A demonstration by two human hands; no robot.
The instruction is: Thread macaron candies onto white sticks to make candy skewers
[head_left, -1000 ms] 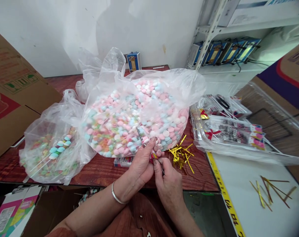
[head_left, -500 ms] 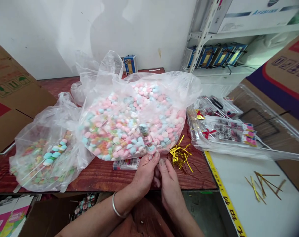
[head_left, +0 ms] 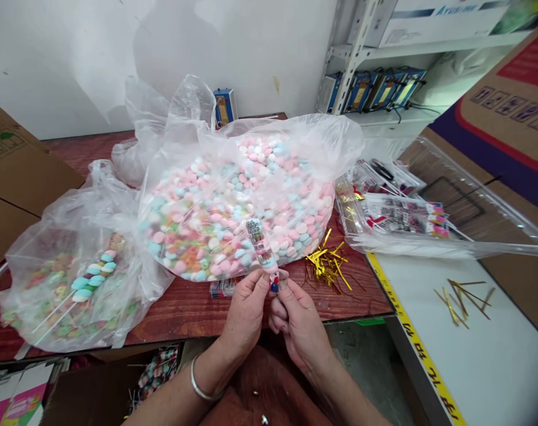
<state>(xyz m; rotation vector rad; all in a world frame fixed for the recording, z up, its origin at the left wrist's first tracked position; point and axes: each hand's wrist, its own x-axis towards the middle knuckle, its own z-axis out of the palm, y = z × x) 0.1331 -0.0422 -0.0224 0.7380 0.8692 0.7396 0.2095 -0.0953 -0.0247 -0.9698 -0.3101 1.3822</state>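
Head view: pinching slim printed clear-plastic candy packet (head_left: 262, 245) at lower end with bare left hand (head_left: 247, 305) and bare right hand (head_left: 303, 319), thumbs and fingers of both clamped on it. Holding it top tilted left, before bulging clear-plastic bag of pastel candies (head_left: 233, 207) on reddish-brown wooden table (head_left: 189, 313), near loose shiny gold strips (head_left: 326, 263).

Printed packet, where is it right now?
In the head view, the printed packet sits just below centre, its lower end between both hands, in front of the large candy bag.
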